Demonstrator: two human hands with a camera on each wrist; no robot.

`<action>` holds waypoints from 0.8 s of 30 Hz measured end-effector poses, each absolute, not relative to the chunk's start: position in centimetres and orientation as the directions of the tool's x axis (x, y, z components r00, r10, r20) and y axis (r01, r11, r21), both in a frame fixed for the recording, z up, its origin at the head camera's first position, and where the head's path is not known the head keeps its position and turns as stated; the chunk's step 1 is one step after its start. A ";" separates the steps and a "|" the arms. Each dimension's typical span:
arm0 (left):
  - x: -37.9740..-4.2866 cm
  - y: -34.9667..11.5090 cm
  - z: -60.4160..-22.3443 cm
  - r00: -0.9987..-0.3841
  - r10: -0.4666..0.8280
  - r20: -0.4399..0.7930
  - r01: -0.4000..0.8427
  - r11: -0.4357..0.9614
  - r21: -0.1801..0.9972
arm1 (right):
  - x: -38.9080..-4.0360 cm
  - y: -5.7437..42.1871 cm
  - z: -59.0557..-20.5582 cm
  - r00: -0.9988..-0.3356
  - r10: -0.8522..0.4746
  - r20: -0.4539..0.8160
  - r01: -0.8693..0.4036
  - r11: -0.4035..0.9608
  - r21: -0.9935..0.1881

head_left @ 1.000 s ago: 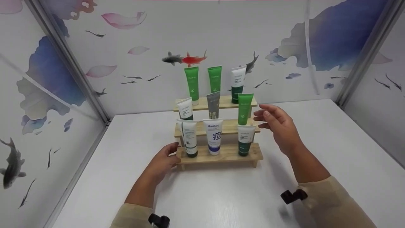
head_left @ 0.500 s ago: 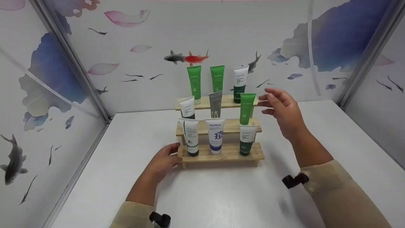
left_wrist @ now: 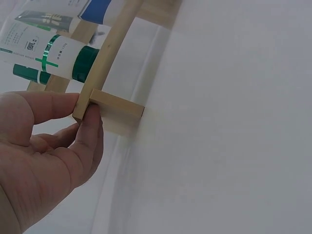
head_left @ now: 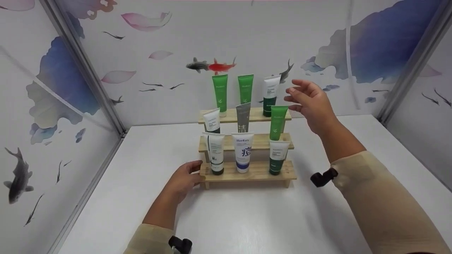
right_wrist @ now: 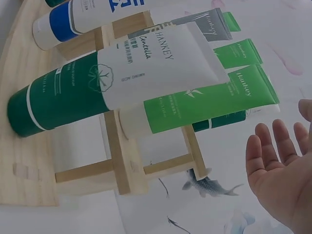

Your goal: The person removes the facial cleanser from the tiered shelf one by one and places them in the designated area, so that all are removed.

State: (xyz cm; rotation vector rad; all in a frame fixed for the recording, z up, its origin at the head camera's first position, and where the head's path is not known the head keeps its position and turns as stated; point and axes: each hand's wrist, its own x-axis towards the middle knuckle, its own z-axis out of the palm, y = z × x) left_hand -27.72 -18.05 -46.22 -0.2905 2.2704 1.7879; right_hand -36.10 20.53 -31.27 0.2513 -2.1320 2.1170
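A three-step wooden display rack (head_left: 259, 170) bears several squeeze tubes. My left hand (head_left: 180, 182) grips the left end of its lowest shelf; in the left wrist view, thumb and fingers pinch the board (left_wrist: 103, 63) from above and below. My right hand (head_left: 311, 106) is raised beside the top step, fingers loosely bent and holding nothing. Nearest it are the white and dark green tube (head_left: 271, 92) on the top step and the green tube (head_left: 278, 122) on the middle step. In the right wrist view the right hand (right_wrist: 285, 170) is apart from the tubes.
Two green tubes (head_left: 220, 92) stand on the top step. A grey tube (head_left: 243, 116) and a white tube (head_left: 212, 120) are on the middle step. Several white tubes (head_left: 242, 151) line the lowest. The rack stands on a white table (head_left: 226, 218), before a printed wall (head_left: 176, 38).
My right hand has risen from beside the middle step to beside the top step. My left hand keeps its grip on the rack. The view has shifted slightly.
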 end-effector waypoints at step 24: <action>-27.8 -18.5 -46.7 -0.958 0.015 -0.288 -0.278 0.219 0.935 | -39.9 18.4 -28.9 -0.998 -0.033 0.049 -0.054 0.166 -0.985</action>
